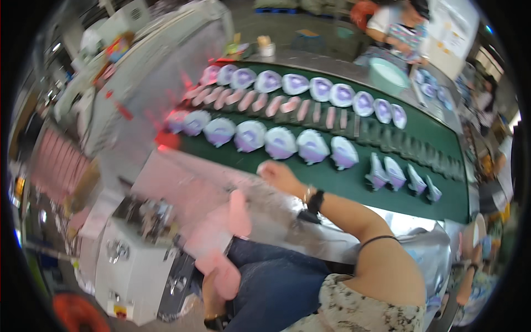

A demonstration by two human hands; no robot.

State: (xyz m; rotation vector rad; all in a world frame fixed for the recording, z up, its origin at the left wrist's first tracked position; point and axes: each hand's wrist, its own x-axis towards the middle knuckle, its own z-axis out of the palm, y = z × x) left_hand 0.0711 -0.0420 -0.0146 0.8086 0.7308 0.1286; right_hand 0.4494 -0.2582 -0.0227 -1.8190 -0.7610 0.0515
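My left hand is low beside my lap, closed on a pink insole whose rounded end sticks out past the fingers. Another pink insole lies just above it, over the bench edge by my thigh. My right hand reaches over the near edge of the green belt, its fingers curled. Something pale shows at those fingertips, too blurred to name. Beyond the hand, white-and-purple shoe uppers stand in a near row and a far row. Pink insoles and dark sole-shaped pieces lie between them.
A large grey machine hood with red glowing light covers the belt's left end. A white machine stands at my lower left. Across the belt a person works by a pale green basin. Other people are at the right.
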